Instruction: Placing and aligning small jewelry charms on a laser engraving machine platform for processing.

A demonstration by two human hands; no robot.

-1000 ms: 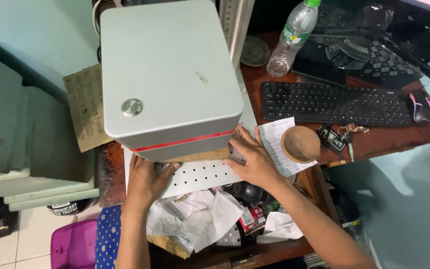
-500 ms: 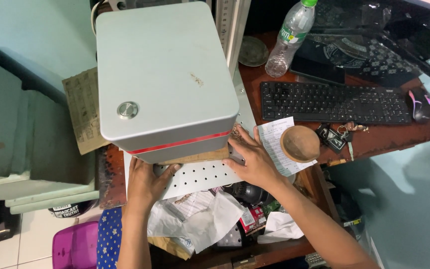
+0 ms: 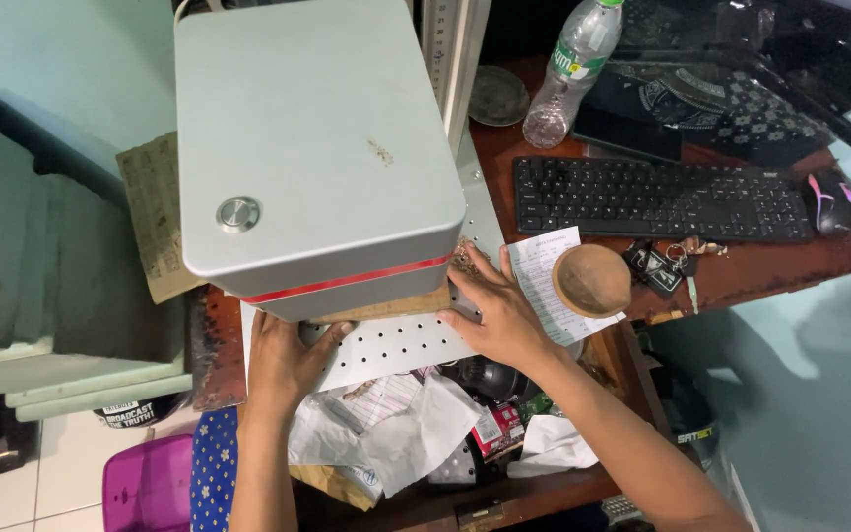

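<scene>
Soft, even light fills the frame, fairly bright and with a cool greenish cast. The pale grey machine housing (image 3: pixel 312 148) in the upper centre is the brightest surface, matte, with only a small glint on its round metal button (image 3: pixel 237 214). Beneath its overhang a soft shadow darkens the perforated plate (image 3: pixel 396 345). The upper right, around the keyboard (image 3: pixel 657 197), sits dimmer, and the lower left corner is dark. Focus is sharp throughout, with slight stretching of lines toward the edges.

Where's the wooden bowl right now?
In the head view, the wooden bowl sits right of centre on the desk, on a paper slip just right of the right hand, below the keyboard.
</scene>
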